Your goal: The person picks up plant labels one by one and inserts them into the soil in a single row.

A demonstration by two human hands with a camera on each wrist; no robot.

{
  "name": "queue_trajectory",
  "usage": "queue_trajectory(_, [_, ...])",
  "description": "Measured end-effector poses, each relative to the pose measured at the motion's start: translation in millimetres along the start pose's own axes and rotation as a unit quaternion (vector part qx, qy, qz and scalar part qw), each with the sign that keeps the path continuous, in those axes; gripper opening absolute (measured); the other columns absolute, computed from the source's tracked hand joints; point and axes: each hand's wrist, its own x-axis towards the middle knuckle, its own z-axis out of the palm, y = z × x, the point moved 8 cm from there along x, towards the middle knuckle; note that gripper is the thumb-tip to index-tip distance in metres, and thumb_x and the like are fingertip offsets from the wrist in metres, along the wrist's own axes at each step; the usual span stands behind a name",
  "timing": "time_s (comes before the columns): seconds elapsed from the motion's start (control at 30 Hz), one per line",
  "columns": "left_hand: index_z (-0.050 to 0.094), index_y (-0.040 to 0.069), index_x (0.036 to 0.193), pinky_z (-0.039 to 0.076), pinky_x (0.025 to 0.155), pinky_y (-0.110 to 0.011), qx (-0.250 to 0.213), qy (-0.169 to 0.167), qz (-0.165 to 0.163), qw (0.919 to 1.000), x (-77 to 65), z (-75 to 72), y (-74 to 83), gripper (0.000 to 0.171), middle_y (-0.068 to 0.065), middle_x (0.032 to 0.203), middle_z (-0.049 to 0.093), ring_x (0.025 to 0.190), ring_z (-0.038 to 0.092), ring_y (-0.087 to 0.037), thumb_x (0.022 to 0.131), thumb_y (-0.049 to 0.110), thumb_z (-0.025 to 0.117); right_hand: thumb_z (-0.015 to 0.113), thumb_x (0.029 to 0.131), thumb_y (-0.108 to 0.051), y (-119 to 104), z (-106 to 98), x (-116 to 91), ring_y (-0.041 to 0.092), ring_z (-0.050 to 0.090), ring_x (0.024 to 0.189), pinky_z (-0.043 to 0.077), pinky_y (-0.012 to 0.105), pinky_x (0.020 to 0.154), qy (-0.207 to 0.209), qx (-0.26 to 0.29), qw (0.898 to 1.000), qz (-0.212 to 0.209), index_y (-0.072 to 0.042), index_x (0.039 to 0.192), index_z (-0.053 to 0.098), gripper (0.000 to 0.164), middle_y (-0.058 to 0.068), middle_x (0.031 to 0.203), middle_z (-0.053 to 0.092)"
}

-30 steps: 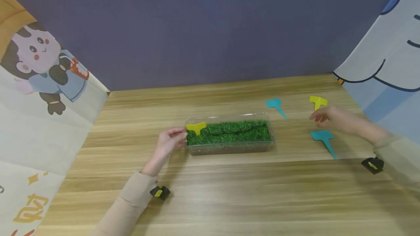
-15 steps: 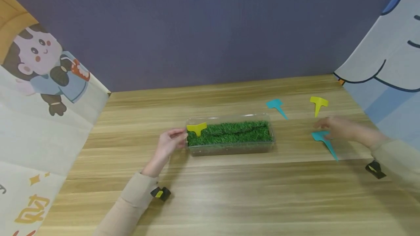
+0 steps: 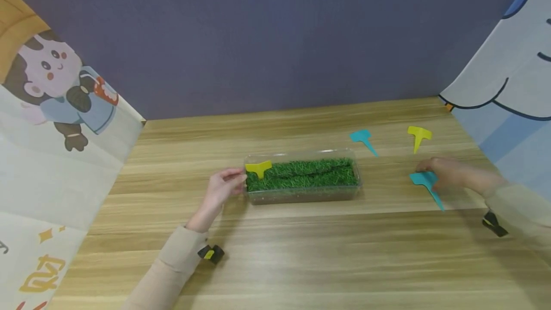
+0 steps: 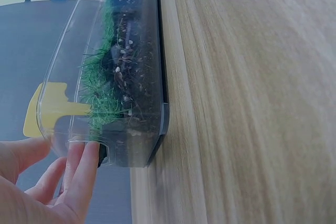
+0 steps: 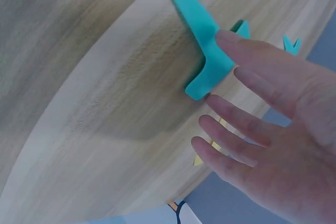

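Observation:
My left hand [image 3: 224, 186] rests its fingertips against the left end of a clear plastic planter box [image 3: 301, 196] filled with dark soil and green grass. In the left wrist view its fingers [image 4: 84, 177] lie fairly straight on the end wall. A yellow T-shaped plant label [image 3: 259, 168] stands upright in the grass at that end. On the right, my right hand [image 3: 449, 176] pinches the head of a blue plant label [image 3: 426, 180] lying on the table. The right wrist view shows thumb and index finger at that label [image 5: 205, 72], the other fingers spread.
Another blue plant label [image 3: 364, 140] lies behind the box's right end, and a second yellow label [image 3: 419, 137] lies farther right. The wooden table [image 3: 301, 252] meets a dark back wall [image 3: 284, 37]. Cartoon-printed panels [image 3: 69, 90] flank both sides.
My right hand has come down from beside the loose yellow label onto the nearer blue label and taken hold of its head. My left hand stays at the box.

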Motion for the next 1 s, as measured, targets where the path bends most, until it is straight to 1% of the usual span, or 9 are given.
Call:
queue_trajectory(0.3, [0.053, -0.006, 0.113, 0.052, 0.080, -0.037, 0.003, -0.006, 0.007, 1.0000, -0.1, 0.7, 0.8, 0.032, -0.021, 0.109, 0.058, 0.083, 0.061, -0.026, 0.082, 0.003, 0.059, 0.078, 0.058, -0.004, 4, 3, 2, 0.046, 0.051, 0.091, 0.048, 0.051, 0.073, -0.012, 0.017, 1.000, 0.006, 0.012, 0.102, 0.054, 0.053, 0.027, 0.097, 0.057])
queue_trajectory(0.5, [0.054, -0.005, 0.113, 0.054, 0.076, -0.032, 0.010, 0.000, 0.002, 0.9999, 0.1, 0.2, -0.4, 0.033, -0.021, 0.109, 0.058, 0.085, 0.060, -0.026, 0.082, 0.004, 0.060, 0.079, 0.058, -0.007, 6, 4, 3, 0.042, 0.053, 0.087, 0.049, 0.049, 0.071, -0.005, 0.029, 1.000, -0.005, 0.011, 0.099, 0.054, 0.051, 0.022, 0.093, 0.058])
queue_trajectory(0.67, [0.055, -0.004, 0.112, 0.053, 0.079, -0.036, 0.010, 0.004, 0.000, 0.9999, 0.2, 0.3, -0.5, 0.032, -0.021, 0.108, 0.058, 0.087, 0.059, -0.028, 0.082, 0.005, 0.060, 0.080, 0.056, -0.007, 6, 3, 5, 0.039, 0.054, 0.086, 0.049, 0.048, 0.071, 0.004, 0.035, 0.999, -0.010, 0.008, 0.095, 0.054, 0.049, 0.018, 0.091, 0.058])
queue_trajectory(0.8, [0.054, -0.005, 0.113, 0.052, 0.080, -0.038, 0.008, 0.002, 0.004, 1.0000, -0.2, 0.8, 0.1, 0.032, -0.021, 0.109, 0.058, 0.088, 0.059, -0.029, 0.082, 0.004, 0.060, 0.080, 0.055, -0.004, 6, 3, 6, 0.036, 0.055, 0.085, 0.050, 0.046, 0.071, -0.005, 0.050, 0.999, -0.011, 0.006, 0.092, 0.053, 0.047, 0.015, 0.090, 0.058])
queue_trajectory(0.83, [0.054, -0.005, 0.113, 0.052, 0.080, -0.038, 0.008, 0.002, 0.004, 1.0000, -0.1, 0.8, 0.1, 0.033, -0.021, 0.109, 0.058, 0.087, 0.059, -0.029, 0.082, 0.004, 0.060, 0.079, 0.055, -0.004, 7, 3, 6, 0.034, 0.055, 0.084, 0.050, 0.045, 0.070, -0.010, 0.056, 0.998, -0.011, 0.006, 0.091, 0.053, 0.046, 0.014, 0.089, 0.058])
queue_trajectory(0.9, [0.054, -0.005, 0.113, 0.052, 0.080, -0.037, 0.008, 0.002, 0.003, 1.0000, -0.2, 0.5, -0.3, 0.033, -0.021, 0.109, 0.058, 0.087, 0.060, -0.029, 0.082, 0.004, 0.060, 0.079, 0.055, -0.003, 9, 4, 7, 0.028, 0.054, 0.080, 0.050, 0.040, 0.067, -0.021, 0.070, 0.997, -0.005, 0.005, 0.090, 0.051, 0.045, 0.011, 0.086, 0.056])
queue_trajectory(1.0, [0.054, -0.004, 0.113, 0.053, 0.079, -0.036, 0.006, 0.003, -0.001, 1.0000, -0.8, 0.0, -0.4, 0.033, -0.021, 0.109, 0.058, 0.087, 0.060, -0.028, 0.082, 0.005, 0.060, 0.079, 0.055, -0.003, 12, 6, 10, 0.020, 0.048, 0.074, 0.046, 0.030, 0.063, -0.040, 0.102, 0.994, 0.001, 0.004, 0.087, 0.049, 0.045, 0.006, 0.082, 0.052])
